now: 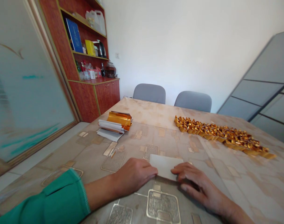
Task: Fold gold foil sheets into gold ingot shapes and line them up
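A small white sheet of paper (pixel 166 167) lies on the patterned tablecloth between my two hands. My left hand (pixel 136 174) pinches the sheet's left edge, its fingers pressed together. At the right edge, my right hand (pixel 196 183) touches the paper with its fingertips, the thumb held apart below the fingers. Farther back on the left rests a stack of gold foil sheets (pixel 120 119) with white-backed sheets (pixel 110 129) beside it. Many folded gold foil pieces (pixel 216 132) form a long pile on the right side of the table.
Two grey chairs (pixel 149 93) (pixel 193 101) stand behind the table's far edge (pixel 156 107). A red-brown cabinet (pixel 90 96) with filled shelves is at the back left, beside a framed glass panel (pixel 27 87). Grey panels (pixel 265 71) lean at the right.
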A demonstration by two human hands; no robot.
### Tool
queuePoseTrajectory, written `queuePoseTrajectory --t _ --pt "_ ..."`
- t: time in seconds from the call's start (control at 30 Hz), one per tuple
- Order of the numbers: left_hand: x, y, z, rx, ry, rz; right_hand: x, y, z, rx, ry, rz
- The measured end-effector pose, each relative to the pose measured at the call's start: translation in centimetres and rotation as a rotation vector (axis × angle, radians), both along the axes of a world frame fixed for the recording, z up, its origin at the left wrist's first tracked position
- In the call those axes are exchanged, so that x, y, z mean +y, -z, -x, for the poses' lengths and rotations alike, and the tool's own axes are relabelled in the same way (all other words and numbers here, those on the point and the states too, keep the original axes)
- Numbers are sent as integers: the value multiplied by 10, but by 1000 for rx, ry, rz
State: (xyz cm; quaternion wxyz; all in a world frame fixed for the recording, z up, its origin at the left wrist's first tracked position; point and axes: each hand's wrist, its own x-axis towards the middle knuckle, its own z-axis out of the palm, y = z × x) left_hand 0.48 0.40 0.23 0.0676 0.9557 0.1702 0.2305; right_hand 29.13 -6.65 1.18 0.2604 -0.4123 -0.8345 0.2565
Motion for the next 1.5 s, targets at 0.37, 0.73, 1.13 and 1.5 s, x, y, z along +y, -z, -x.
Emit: queuePoseTrajectory --t 0.37,0.73,1.13,1.5 --pt "4 3 -14 -83 -170 107 28 4 16 -4 505 12" --pt "4 13 -10 -36 -103 -48 36 15 12 -203 584 -75" --pt "-4 11 -9 137 -92 -91 36 25 6 -284 601 -128" --pt "-8 10 -9 202 -125 -39 33 25 6 -284 605 -126"
